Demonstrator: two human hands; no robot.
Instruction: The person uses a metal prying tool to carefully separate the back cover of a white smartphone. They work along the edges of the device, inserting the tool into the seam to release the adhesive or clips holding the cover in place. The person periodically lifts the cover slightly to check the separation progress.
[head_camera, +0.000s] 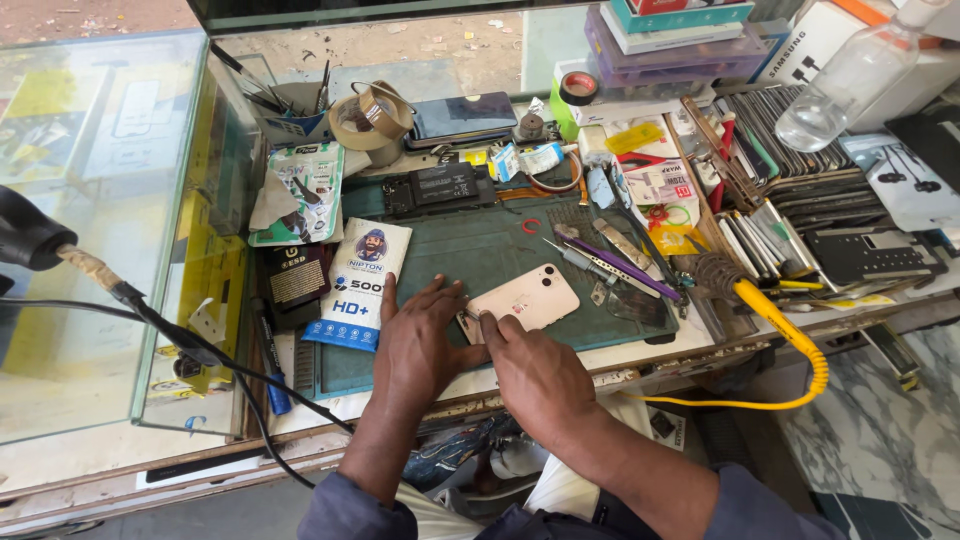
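A pale pink smartphone (525, 300) is lying back-side up on the dark green work mat (480, 255), near the mat's front edge, with its camera corner turned toward the person. The left hand (418, 345) is resting palm-down on the mat just beside the phone's near-left corner, its fingers extended and loosely spread, the fingertips (455, 292) touching the phone's edge; it is not closing around anything. The right hand (535, 372) is lying just beside the left, its fingers bending down onto the same corner of the phone and pressing against it; whether a small tool is pinched there cannot be told, since the contact point is too small to resolve. The two hands are nearly touching each other at the phone's corner. To the left of the left hand, a white and blue flat packet (355, 285) is lying on the mat's left part. To the right of the phone, a purple-handled tool (625, 268) and a group of metal tweezers (590, 262) are lying on the mat, well clear of both hands. A yellow coiled cable (790, 345) is hanging over the bench's right front edge. Rolls of brown tape (365, 120) are sitting at the rear of the bench.
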